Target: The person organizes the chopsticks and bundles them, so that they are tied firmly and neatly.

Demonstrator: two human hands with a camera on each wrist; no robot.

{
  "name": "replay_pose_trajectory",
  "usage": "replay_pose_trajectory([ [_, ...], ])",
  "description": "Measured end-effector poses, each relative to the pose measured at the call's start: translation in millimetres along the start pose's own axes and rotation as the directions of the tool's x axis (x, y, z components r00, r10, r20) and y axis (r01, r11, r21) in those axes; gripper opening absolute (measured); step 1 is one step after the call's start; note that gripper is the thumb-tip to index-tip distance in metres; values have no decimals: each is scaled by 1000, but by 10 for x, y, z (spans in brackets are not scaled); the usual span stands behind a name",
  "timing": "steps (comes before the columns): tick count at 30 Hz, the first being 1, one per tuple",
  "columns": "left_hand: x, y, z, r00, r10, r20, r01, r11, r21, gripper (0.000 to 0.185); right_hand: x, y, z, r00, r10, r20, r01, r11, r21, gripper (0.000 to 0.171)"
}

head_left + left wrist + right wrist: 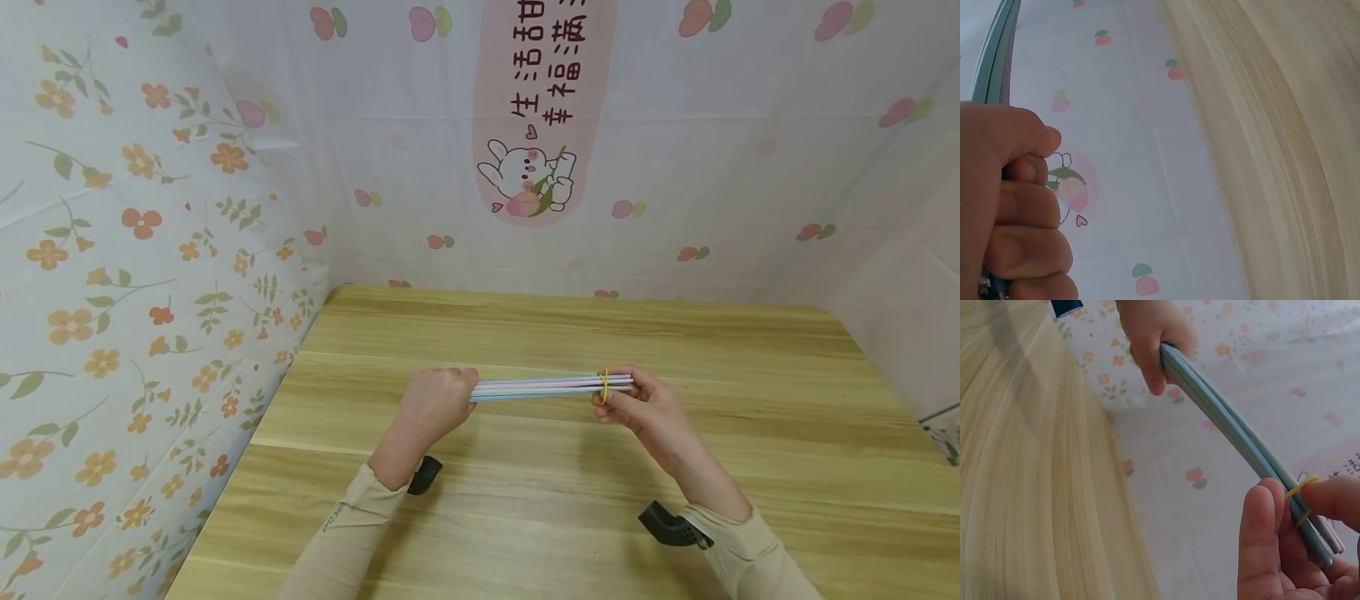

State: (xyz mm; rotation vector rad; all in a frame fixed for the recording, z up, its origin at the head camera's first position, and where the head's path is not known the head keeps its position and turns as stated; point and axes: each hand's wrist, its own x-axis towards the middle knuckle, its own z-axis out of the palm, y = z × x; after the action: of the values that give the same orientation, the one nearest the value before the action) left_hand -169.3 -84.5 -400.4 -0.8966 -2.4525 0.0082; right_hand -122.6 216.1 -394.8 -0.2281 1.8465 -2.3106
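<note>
A bundle of slender, pencil-like sticks (540, 387) in pastel blue, pink and white is held level above the table. My left hand (438, 400) grips its left end in a fist, which hides that end; the same curled fingers fill the left of the left wrist view, with the sticks (997, 56) rising above them. Near the right end, a yellow rubber band (1300, 485) goes around the sticks. The fingers and thumb of my right hand (645, 408) pinch the band at the bundle, and the stick ends (1329, 556) reach in between them.
A wood-grain table (495, 500) lies beneath both hands. Behind it hangs a printed cloth (405, 167) with a rabbit picture, and a flowered cloth (150, 333) runs along the left. Dark wrist mounts (667, 527) sit by the sleeves.
</note>
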Motion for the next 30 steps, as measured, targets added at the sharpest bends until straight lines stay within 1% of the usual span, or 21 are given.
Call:
replay_pose_trajectory([
  [4,2,-3,8,1000,-1,-1,1,1000,6,24,-4,3,22,1000,-20,-1,20,1000,12,23],
  [9,0,-11,13,1000,-10,0,10,1000,-16,23,-24,12,27,999,-44,-11,44,998,41,26],
  [12,-5,-16,13,1000,-20,19,20,999,-28,23,-40,27,20,998,-66,13,66,996,56,23],
  [16,-10,-23,17,999,-31,33,32,999,-43,23,-65,57,5,992,-119,52,115,991,71,27],
  [19,-14,-25,14,999,-37,35,39,998,-50,24,-91,75,-9,988,-145,56,142,988,61,28],
  [24,-20,-28,9,998,-43,44,45,998,-47,23,-145,94,-18,983,-178,36,178,984,7,24],
  [25,-22,-30,9,998,-44,48,46,998,-43,22,-154,98,-15,981,-193,33,194,981,-4,23],
  [27,-24,-33,6,998,-45,53,47,998,-40,23,-167,114,-8,967,-253,33,253,967,-17,23],
  [29,-25,-39,0,997,-47,57,49,998,-35,23,-175,133,5,942,-333,35,334,941,-48,24],
  [30,-26,-42,0,997,-51,59,53,998,-30,24,-178,143,13,926,-376,41,378,923,-69,25],
])
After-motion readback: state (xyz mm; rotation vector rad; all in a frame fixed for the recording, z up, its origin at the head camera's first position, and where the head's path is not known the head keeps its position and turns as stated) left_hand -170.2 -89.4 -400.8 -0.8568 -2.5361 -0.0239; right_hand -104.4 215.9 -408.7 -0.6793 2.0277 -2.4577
